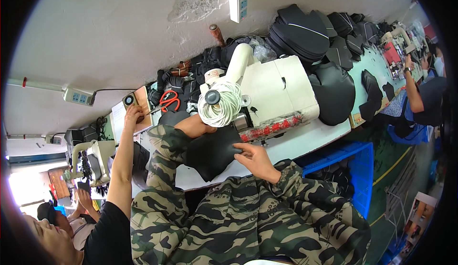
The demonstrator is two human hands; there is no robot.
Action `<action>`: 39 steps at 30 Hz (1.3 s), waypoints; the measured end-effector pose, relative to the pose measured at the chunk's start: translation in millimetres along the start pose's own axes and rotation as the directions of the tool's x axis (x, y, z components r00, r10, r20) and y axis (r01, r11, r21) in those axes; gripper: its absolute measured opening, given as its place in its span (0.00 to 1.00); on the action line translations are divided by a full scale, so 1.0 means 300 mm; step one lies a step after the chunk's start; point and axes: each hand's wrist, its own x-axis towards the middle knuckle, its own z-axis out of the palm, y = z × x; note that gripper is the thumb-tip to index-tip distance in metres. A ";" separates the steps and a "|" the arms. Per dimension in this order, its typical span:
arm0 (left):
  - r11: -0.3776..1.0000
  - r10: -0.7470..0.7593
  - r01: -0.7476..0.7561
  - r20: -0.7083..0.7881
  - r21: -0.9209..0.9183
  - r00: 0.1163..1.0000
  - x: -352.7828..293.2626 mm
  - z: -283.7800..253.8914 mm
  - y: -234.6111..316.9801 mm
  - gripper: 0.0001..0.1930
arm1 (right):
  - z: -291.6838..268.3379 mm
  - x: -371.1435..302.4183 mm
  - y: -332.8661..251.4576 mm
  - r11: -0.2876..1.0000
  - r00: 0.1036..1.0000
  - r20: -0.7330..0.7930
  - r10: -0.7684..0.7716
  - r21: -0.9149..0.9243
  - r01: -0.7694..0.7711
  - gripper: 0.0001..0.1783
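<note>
A black, smooth, leather-like panel (212, 157) lies on the white table under the head of a cream sewing machine (281, 83). My left hand (194, 125) rests at the panel's far left part; its fingers are hidden behind the machine head and a coil of white cord (220, 105). At the panel's right edge is my right hand (260, 162), fingers stretched out and thumb apart, the tips touching the edge just in front of the machine's scuffed red-marked side. Both my sleeves are camouflage cloth.
Red-handled scissors (169, 101) lie behind my left arm. Another person's hand (132, 115) is on a phone (129, 100) at the left. Stacked black panels (298, 33) stand behind the machine. A blue crate (360, 179) holds dark pieces at the right. Other people work further off.
</note>
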 end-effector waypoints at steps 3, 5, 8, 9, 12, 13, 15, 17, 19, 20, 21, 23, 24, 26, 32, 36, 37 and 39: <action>0.972 0.196 -0.182 -0.088 0.149 0.977 0.015 0.041 0.049 0.19 | -0.033 -0.048 -0.015 0.992 0.977 -0.172 -0.124 -0.044 0.118 0.32; 0.946 0.283 -0.245 -0.171 0.213 0.944 0.025 0.079 0.088 0.22 | -0.072 -0.063 -0.019 0.961 0.915 -0.308 -0.262 -0.168 0.218 0.38; 0.989 0.062 -0.043 -0.130 0.143 0.990 0.033 0.092 0.121 0.21 | -0.131 -0.031 -0.039 0.939 0.874 -0.376 -0.309 -0.268 0.216 0.35; 0.995 -0.040 0.044 -0.046 0.094 0.998 0.033 0.091 0.121 0.24 | -0.153 -0.016 -0.056 0.907 0.841 -0.375 -0.390 -0.313 0.281 0.26; 0.969 0.123 -0.088 -0.140 0.231 0.982 0.023 0.088 0.079 0.20 | -0.229 0.018 -0.151 0.744 0.764 -0.212 -0.609 -0.487 0.457 0.18; 0.943 0.223 -0.160 -0.196 0.293 0.955 0.011 0.088 0.051 0.17 | -0.258 0.018 -0.194 0.710 0.761 -0.180 -0.623 -0.538 0.454 0.18; 0.989 0.129 -0.072 -0.515 0.130 0.847 -0.019 0.128 -0.007 0.10 | -0.325 0.006 -0.275 0.477 0.558 -0.136 -0.819 -0.702 0.529 0.24; 0.996 -0.092 0.069 -0.689 -0.060 0.719 -0.073 0.199 -0.063 0.10 | -0.360 0.004 -0.323 0.279 0.370 -0.087 -0.925 -0.816 0.506 0.27; 0.992 -0.122 0.093 -0.666 -0.080 0.736 -0.121 0.277 -0.101 0.12 | -0.358 0.032 -0.319 0.297 0.671 0.024 -0.741 -0.884 0.361 0.24; 0.982 -0.173 0.077 -0.650 -0.174 0.740 -0.149 0.302 -0.117 0.11 | -0.352 0.048 -0.302 0.308 0.845 0.059 -0.531 -0.916 0.257 0.23; 0.962 -0.191 0.014 -0.632 -0.274 0.751 -0.173 0.327 -0.125 0.11 | -0.341 0.049 -0.271 0.358 0.888 0.048 -0.457 -0.904 0.233 0.22; 0.936 -0.278 0.050 -0.643 -0.349 0.713 -0.226 0.355 -0.132 0.10 | -0.351 0.014 -0.201 0.376 0.782 0.024 -0.623 -0.867 0.326 0.22; 0.941 -0.292 0.081 -0.663 -0.330 0.690 -0.253 0.361 -0.130 0.09 | -0.356 -0.014 -0.165 0.379 0.705 0.006 -0.709 -0.840 0.388 0.22; 0.885 -0.401 0.132 -0.589 -0.446 0.702 -0.288 0.378 -0.116 0.08 | -0.394 -0.055 -0.110 0.443 0.761 -0.077 -0.644 -0.849 0.288 0.22; 0.857 -0.451 0.154 -0.572 -0.492 0.685 -0.296 0.431 -0.102 0.08 | -0.481 -0.056 -0.078 0.483 0.753 -0.171 -0.635 -0.849 0.213 0.22; 0.865 -0.408 0.105 -0.566 -0.491 0.716 -0.291 0.433 -0.095 0.07 | -0.486 0.007 -0.080 0.403 0.732 -0.091 -0.676 -0.877 0.263 0.23; 0.876 -0.391 0.103 -0.569 -0.472 0.723 -0.292 0.428 -0.081 0.07 | -0.486 0.023 -0.078 0.361 0.741 -0.060 -0.668 -0.898 0.252 0.22; 0.924 -0.310 0.080 -0.610 -0.374 0.729 -0.288 0.423 -0.029 0.07 | -0.491 0.048 -0.081 0.256 0.776 0.023 -0.631 -0.937 0.236 0.22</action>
